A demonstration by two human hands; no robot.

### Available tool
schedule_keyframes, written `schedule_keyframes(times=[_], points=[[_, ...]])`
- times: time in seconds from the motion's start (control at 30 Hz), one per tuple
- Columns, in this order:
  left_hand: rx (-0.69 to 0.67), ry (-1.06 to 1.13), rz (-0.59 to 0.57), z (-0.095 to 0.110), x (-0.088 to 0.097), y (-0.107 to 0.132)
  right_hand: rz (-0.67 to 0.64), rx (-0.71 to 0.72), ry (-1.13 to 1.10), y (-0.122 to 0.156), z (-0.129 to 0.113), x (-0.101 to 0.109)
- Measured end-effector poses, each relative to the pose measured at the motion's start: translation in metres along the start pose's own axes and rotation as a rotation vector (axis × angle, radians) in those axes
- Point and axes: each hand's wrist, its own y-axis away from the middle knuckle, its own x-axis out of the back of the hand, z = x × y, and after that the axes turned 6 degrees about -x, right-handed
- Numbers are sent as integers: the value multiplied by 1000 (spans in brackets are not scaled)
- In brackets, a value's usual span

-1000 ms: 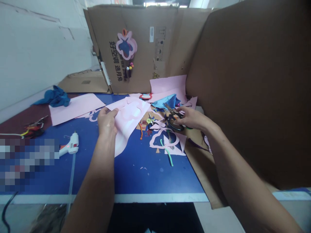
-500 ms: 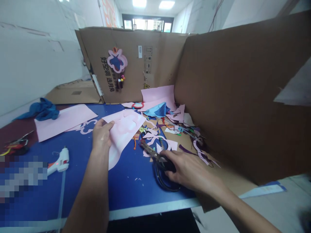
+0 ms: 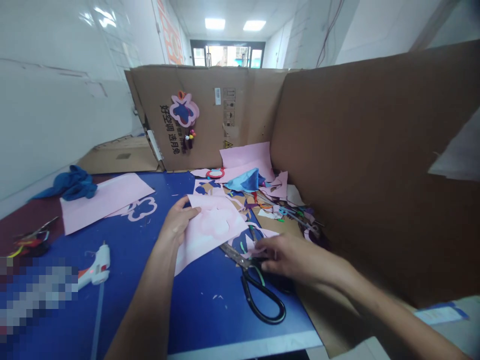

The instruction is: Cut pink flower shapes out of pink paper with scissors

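Observation:
My left hand (image 3: 177,222) is closed on the left edge of a pink paper sheet (image 3: 213,225), thumb on top; faint curved outlines show on it. Black-handled scissors (image 3: 264,300) lie on the blue table, blades partly under the sheet's lower right edge. Above the scissors' other handle, my right hand (image 3: 285,255) has its fingers curled, thumb and fingertips apart, close to pink paper scraps (image 3: 240,244). Part of that handle is hidden beneath the hand.
Cardboard walls (image 3: 247,115) stand behind and to the right. Left are a glue gun (image 3: 99,265), more pink paper (image 3: 108,200), a blue cloth (image 3: 73,184) and red-handled tools (image 3: 32,245). Blue fabric (image 3: 243,181) lies among scraps at the back. A pink flower-shaped ornament (image 3: 184,111) hangs on the cardboard.
My right hand has loosened from the scissors, which now rest with one handle loop lying free nearer me. The pink sheet and my left hand have shifted right and nearer the scissors.

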Motion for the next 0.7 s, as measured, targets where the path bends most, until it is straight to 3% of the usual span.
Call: schedule_keyframes(times=[0.03, 0.1, 0.17, 0.27, 0.4, 0.53, 0.7], points=[[18, -21, -20, -2, -1, 1, 32, 21, -33, -15, 10, 12], [43, -70, -69, -8, -2, 3, 214, -10, -50, -51, 32, 35], [59, -63, -85, -13, -1, 5, 401, -157, -67, -91, 54, 52], [56, -36, -84, -18, 0, 9, 495, -237, -73, -146, 74, 64], [51, -7, -114, -17, -3, 13, 486, -281, -97, -195, 76, 59], [60, 0, -106, -17, -5, 14, 459, -256, -147, -208, 67, 58], [54, 5, -51, -20, -1, 10, 343, -188, -226, -157, 69, 82]])
